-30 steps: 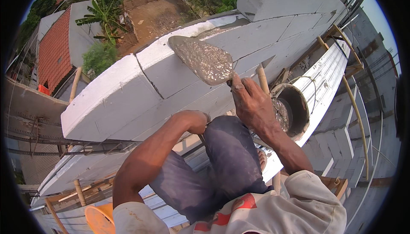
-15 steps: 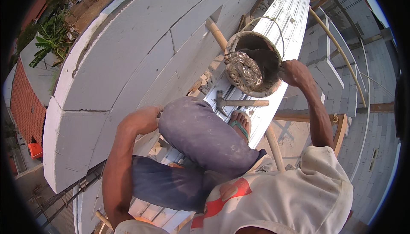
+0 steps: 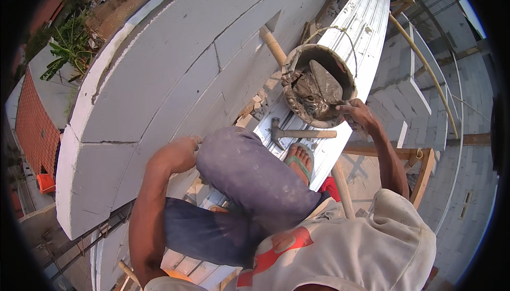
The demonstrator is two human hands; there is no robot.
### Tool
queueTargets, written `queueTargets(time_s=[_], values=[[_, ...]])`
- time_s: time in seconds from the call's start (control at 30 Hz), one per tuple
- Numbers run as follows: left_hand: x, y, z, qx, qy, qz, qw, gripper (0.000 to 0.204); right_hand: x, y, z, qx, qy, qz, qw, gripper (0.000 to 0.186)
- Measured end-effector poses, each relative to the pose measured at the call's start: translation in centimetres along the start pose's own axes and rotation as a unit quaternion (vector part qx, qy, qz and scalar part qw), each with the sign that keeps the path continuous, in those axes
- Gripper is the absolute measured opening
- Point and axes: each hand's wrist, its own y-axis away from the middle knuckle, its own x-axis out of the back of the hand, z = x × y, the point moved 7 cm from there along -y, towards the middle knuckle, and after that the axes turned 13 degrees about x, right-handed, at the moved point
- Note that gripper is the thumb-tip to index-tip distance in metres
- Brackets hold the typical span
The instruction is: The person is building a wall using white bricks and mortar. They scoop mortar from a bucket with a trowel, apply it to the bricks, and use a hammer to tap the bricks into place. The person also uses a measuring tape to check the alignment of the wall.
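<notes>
My right hand (image 3: 361,114) is closed on the handle of a trowel (image 3: 325,82) at the bucket's near right rim. The trowel's mortar-smeared, leaf-shaped blade reaches into the bucket, broad face up. Wet grey mortar (image 3: 305,91) lies in this round, crusted bucket (image 3: 348,66), which has a thin wire-like handle raised behind it. Beside my raised knee, my left hand (image 3: 182,154) is curled closed; whatever may be inside its fingers is hidden. A claw hammer (image 3: 305,133) with a wooden handle lies between the bucket and my sandalled foot (image 3: 299,162).
A pale block wall (image 3: 159,89) rises along the left. Bucket, hammer and foot are on a narrow ribbed metal walkway (image 3: 364,12). Bamboo poles (image 3: 272,45) and a timber frame (image 3: 423,176) border it. Lower ground with block walls shows at right, rooftops (image 3: 36,126) far left.
My right hand has moved slightly down and left. The trowel blade, dark and low inside the bucket before, now lies turned up over the mortar. The left hand stays by the knee.
</notes>
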Motion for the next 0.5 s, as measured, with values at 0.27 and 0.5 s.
queueTargets(time_s=[0.27,0.5], values=[[-1.2,-1.8,0.9,-0.031,-0.034,-0.001,0.999,0.041,-12.0,2.9,-15.3,0.268,-0.299,-0.131,0.906,0.044],[-1.0,2.6,-1.0,-0.038,-0.026,0.11,0.993,0.022,-22.0,3.3,-33.9,0.615,0.076,0.172,0.766,0.037]])
